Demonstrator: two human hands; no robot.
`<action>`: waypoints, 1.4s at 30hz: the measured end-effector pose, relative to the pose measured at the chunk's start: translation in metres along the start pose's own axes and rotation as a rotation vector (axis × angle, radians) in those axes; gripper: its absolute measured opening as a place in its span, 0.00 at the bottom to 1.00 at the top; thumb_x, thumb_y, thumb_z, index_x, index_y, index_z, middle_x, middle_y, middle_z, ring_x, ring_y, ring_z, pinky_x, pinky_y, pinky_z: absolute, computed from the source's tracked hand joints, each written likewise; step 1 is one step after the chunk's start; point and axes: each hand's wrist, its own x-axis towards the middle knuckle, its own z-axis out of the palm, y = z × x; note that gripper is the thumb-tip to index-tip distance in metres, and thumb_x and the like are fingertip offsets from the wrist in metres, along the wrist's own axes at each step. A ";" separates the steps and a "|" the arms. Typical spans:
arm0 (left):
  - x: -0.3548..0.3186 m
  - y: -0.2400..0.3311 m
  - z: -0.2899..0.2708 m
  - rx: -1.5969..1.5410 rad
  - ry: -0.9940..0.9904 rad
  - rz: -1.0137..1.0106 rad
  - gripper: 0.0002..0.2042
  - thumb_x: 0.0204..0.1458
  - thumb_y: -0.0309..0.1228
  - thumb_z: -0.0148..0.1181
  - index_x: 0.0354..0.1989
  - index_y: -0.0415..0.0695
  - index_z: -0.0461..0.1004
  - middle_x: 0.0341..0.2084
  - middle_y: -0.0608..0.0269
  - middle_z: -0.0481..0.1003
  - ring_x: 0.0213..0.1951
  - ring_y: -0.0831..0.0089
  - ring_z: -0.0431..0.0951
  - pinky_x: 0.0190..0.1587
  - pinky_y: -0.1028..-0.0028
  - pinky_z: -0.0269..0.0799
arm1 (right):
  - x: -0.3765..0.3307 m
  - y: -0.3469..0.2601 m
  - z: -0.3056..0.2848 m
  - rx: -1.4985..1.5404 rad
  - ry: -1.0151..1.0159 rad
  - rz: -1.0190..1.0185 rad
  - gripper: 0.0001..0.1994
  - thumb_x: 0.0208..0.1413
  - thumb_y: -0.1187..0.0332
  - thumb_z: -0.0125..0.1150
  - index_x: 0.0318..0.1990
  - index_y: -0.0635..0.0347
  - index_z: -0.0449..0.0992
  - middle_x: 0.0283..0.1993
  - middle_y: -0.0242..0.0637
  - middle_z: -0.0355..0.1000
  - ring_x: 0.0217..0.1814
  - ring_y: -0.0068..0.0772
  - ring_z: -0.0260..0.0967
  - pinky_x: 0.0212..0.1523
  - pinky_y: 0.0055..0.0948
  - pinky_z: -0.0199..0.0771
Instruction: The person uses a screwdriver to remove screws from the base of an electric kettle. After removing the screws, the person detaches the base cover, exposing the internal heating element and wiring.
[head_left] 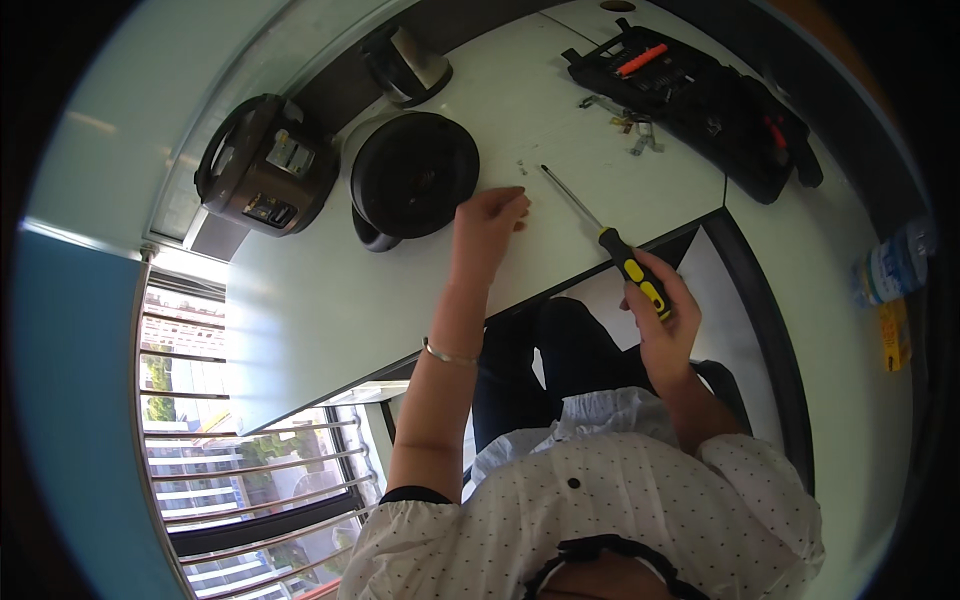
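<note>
My right hand (668, 322) is wrapped round the black and yellow handle of a screwdriver (633, 268). The screwdriver's metal shaft slants up and left over the white table, its tip near several tiny screw-like pieces (521, 167). Just below those pieces, my left hand (487, 222) is closed, thumb and fingers pressed together; whatever may be between them is too small to make out. Left of that hand stands a round appliance (416, 175) with a broad black disc facing up and a dark handle-like part at its lower side.
A brown electric pressure cooker (268, 165) and a black and silver kettle-like container (406, 66) stand at the back left. An open black tool case (690, 105) lies back right, with small metal parts (625, 125) beside it. A plastic bottle (890, 265) is far right. The table (340, 320) ends before my lap.
</note>
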 end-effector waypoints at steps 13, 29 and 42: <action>-0.052 0.003 -0.030 -0.363 0.143 -0.157 0.14 0.52 0.35 0.58 0.35 0.33 0.75 0.25 0.59 0.75 0.28 0.74 0.74 0.28 0.79 0.68 | -0.016 -0.007 0.038 -0.166 -0.310 -0.343 0.17 0.46 0.81 0.56 0.47 0.71 0.70 0.50 0.53 0.68 0.49 0.39 0.69 0.50 0.28 0.67; -0.038 -0.014 -0.055 -0.488 0.242 -0.071 0.12 0.52 0.33 0.58 0.35 0.34 0.75 0.23 0.60 0.75 0.26 0.76 0.73 0.26 0.81 0.65 | -0.009 0.005 0.075 -0.235 -0.338 -0.404 0.17 0.46 0.81 0.57 0.47 0.70 0.71 0.51 0.52 0.67 0.49 0.40 0.70 0.49 0.28 0.68; -0.034 -0.014 -0.055 -0.483 0.255 -0.031 0.11 0.50 0.33 0.60 0.32 0.35 0.75 0.21 0.61 0.75 0.24 0.76 0.74 0.24 0.80 0.64 | -0.008 0.007 0.075 -0.233 -0.355 -0.393 0.18 0.47 0.80 0.56 0.48 0.70 0.70 0.52 0.53 0.66 0.49 0.41 0.70 0.48 0.28 0.68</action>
